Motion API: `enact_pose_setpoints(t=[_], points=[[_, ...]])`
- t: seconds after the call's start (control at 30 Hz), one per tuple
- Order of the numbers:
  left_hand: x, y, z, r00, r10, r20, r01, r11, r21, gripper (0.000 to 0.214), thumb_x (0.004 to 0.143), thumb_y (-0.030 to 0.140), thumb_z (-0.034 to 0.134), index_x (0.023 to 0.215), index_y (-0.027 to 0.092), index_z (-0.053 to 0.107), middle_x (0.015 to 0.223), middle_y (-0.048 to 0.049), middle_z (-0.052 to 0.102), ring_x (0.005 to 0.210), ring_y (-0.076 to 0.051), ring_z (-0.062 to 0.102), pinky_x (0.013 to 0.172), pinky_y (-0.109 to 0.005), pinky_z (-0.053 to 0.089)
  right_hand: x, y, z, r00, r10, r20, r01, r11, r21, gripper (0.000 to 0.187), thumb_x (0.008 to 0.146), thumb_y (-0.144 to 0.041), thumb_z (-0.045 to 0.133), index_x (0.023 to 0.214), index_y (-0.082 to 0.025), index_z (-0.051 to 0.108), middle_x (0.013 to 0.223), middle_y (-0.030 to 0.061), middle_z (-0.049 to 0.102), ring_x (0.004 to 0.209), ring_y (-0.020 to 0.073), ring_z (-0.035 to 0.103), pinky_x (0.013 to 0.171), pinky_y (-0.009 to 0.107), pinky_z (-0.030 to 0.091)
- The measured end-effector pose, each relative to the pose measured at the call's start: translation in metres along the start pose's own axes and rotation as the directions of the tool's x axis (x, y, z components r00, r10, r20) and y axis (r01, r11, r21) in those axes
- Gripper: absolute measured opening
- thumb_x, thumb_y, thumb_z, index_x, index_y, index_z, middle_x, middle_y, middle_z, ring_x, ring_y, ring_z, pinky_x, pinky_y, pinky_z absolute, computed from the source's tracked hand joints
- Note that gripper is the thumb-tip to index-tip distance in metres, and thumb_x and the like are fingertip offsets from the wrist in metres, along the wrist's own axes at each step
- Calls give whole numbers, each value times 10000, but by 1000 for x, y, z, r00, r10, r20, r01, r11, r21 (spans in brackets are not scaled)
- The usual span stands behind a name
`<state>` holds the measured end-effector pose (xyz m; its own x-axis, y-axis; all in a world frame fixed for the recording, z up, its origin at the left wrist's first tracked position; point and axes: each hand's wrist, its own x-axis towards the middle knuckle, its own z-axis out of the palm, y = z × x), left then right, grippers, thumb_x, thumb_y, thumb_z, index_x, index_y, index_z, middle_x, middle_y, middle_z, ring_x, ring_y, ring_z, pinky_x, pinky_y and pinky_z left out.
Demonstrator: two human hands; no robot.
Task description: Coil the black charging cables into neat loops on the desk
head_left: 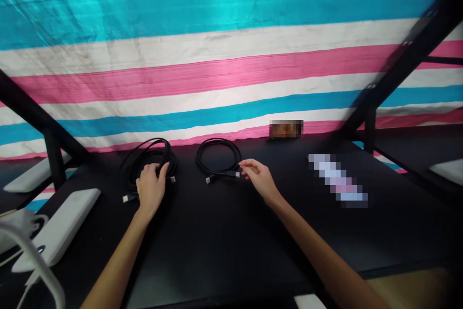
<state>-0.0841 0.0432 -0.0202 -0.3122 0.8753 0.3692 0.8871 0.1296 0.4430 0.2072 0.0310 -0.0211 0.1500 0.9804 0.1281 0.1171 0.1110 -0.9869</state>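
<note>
Two coiled black cables lie on a black table. My left hand rests on the near edge of the left cable bundle, its fingers curled over the strands. My right hand pinches the end of the right cable coil at its near right side, by a silver plug. A second silver plug of that coil lies loose on the table. Silver plugs of the left bundle show at its near left and right.
A striped cyan, white and pink cloth hangs behind the table. Black frame bars slant at the right and left. White oblong devices with white cords lie at the left. Two blurred-out items sit at the right.
</note>
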Motion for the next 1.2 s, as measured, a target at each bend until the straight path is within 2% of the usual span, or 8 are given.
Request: enact_pose_setpoints(t=[0.17, 0.4, 0.63, 0.7, 0.8, 0.93, 1.07, 1.2], points=[[1, 0, -3, 974, -153, -167, 106, 959, -261, 267, 856, 399, 448, 994, 183, 521, 858, -72, 636, 789, -253, 612, 737, -367, 439, 0, 1, -1, 1000, 14, 7, -14, 1000, 2, 200, 683, -338, 604, 765, -162, 656, 652, 24, 626, 600, 145, 574, 559, 264, 441], [-4, 4, -14, 901, -186, -393, 15, 917, -400, 207, 908, 349, 359, 935, 197, 497, 718, 7, 553, 652, -153, 561, 683, -276, 429, -2, -1, 1, 999, 16, 33, -16, 1000, -2, 185, 678, -328, 604, 749, -165, 657, 630, 21, 617, 574, 141, 560, 555, 271, 440], [-11, 13, -14, 734, -198, -650, -170, 873, -458, 172, 895, 310, 345, 970, 176, 423, 771, -9, 501, 675, -151, 538, 667, -296, 458, -2, 3, 4, 999, -4, 38, 4, 1000, -11, 165, 704, -304, 587, 754, -164, 658, 626, 16, 609, 573, 140, 566, 547, 268, 431], [-16, 16, -11, 700, -139, -700, -275, 852, -444, 154, 886, 311, 358, 962, 181, 391, 761, -1, 479, 634, -141, 519, 628, -297, 457, -3, 1, 5, 999, -7, 43, 7, 1000, -7, 173, 706, -313, 597, 765, -161, 655, 626, 11, 602, 566, 134, 561, 537, 261, 427], [-29, 22, -5, 697, -28, -716, -380, 833, -402, 142, 851, 297, 423, 936, 193, 376, 720, 21, 450, 575, -133, 501, 578, -292, 448, -5, -4, 6, 996, 3, 89, -7, 999, 40, 219, 724, -345, 603, 820, -158, 664, 690, 18, 612, 576, 118, 554, 532, 245, 424], [-50, 31, -2, 764, 226, -604, -454, 853, -256, 83, 809, 220, 523, 805, 197, 443, 602, 45, 430, 470, -107, 463, 491, -244, 402, -9, -12, 6, 974, 59, 219, -96, 982, 162, 320, 777, -421, 560, 928, -163, 675, 797, 41, 621, 601, 106, 561, 510, 221, 421], [-61, 34, 1, 657, 466, -592, -629, 773, -89, 136, 800, 134, 554, 924, 178, 521, 664, 1, 590, 464, -96, 533, 459, -211, 410, -9, -15, 5, 929, 146, 341, -238, 939, 247, 442, 831, -508, 474, 1046, -166, 655, 851, 64, 640, 633, 115, 592, 512, 213, 442], [-64, 38, 2, 554, 686, -472, -813, 567, -129, 244, 781, 59, 560, 988, 189, 545, 740, -15, 676, 507, -86, 603, 488, -178, 448, -8, -16, 6, 884, 218, 413, -345, 901, 262, 529, 862, -544, 382, 1159, -164, 599, 920, 90, 657, 660, 130, 627, 511, 215, 472]])
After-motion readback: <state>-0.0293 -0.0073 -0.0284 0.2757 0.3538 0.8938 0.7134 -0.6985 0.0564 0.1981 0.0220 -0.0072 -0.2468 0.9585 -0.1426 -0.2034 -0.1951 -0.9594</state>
